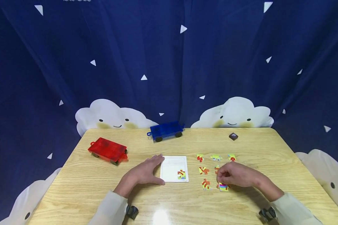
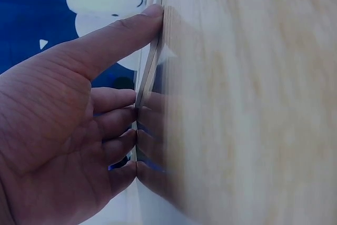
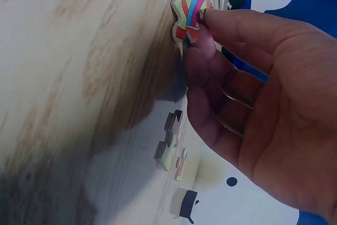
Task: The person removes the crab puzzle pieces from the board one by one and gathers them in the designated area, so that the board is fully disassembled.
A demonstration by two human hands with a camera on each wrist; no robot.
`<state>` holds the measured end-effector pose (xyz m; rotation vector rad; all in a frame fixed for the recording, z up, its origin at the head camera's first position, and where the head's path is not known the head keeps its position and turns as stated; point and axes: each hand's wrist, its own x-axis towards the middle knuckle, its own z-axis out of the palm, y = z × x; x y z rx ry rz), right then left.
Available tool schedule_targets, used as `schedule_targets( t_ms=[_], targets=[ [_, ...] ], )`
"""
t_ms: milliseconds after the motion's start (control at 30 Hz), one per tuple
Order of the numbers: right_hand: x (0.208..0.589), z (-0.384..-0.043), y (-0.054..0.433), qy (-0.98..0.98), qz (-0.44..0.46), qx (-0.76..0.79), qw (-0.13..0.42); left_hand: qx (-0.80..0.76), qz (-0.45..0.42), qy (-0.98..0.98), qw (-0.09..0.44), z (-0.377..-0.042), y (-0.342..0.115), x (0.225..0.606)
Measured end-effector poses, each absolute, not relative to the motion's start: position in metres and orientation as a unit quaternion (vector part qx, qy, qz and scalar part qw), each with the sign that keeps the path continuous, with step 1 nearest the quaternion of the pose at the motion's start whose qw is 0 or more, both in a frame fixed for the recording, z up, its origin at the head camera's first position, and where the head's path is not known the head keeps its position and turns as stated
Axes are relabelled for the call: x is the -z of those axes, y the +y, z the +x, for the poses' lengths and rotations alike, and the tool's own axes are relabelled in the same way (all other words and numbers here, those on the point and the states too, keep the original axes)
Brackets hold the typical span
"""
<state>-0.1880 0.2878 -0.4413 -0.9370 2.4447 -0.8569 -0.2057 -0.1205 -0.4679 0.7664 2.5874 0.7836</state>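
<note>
A square white puzzle tray (image 1: 171, 165) lies on the table, with one colourful puzzle piece (image 1: 181, 174) in its lower right corner. My left hand (image 1: 145, 172) rests at the tray's left side, thumb and fingers spread and fairly straight, touching its edge. On the right, my right hand (image 1: 236, 174) pinches a rainbow-striped puzzle piece (image 3: 190, 9) between thumb and index finger, low over the table. Around that hand lie several other loose pieces, among them a red-and-yellow piece (image 1: 206, 184) and a piece with eyes (image 1: 216, 157). The hand partly covers some of them.
A red toy wagon (image 1: 107, 150) stands at the left of the wooden table (image 1: 146, 203). At the back edge is a blue toy wagon (image 1: 166, 130). A small dark tile (image 1: 233, 136) lies at the back right. Behind hangs a blue curtain (image 1: 163, 56) with clouds.
</note>
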Motion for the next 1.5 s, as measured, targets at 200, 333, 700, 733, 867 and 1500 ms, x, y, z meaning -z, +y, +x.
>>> schedule_targets(
  t_ms=[200,333,700,733,867,1500],
  targets=[
    [0.441,-0.188,0.287,0.87,-0.333,0.309,0.193,-0.281,0.272,0.906,0.164,-0.207,-0.121,0.468],
    [0.44,-0.189,0.287,0.873,-0.329,0.305,0.192,-0.278,0.269,0.907,0.166,-0.206,-0.12,0.467],
    [0.434,-0.193,0.275,0.874,-0.343,0.297,0.175,-0.276,0.261,0.91,0.166,-0.206,-0.121,0.467],
    [0.433,-0.194,0.272,0.873,-0.347,0.297,0.17,-0.276,0.26,0.91,0.167,-0.206,-0.121,0.467],
    [0.431,-0.199,0.25,0.874,-0.362,0.293,0.142,-0.272,0.257,0.912,0.166,-0.206,-0.122,0.467],
    [0.452,-0.23,0.161,0.889,-0.39,0.219,0.1,-0.29,0.265,0.905,0.161,-0.206,-0.121,0.469]
  ],
)
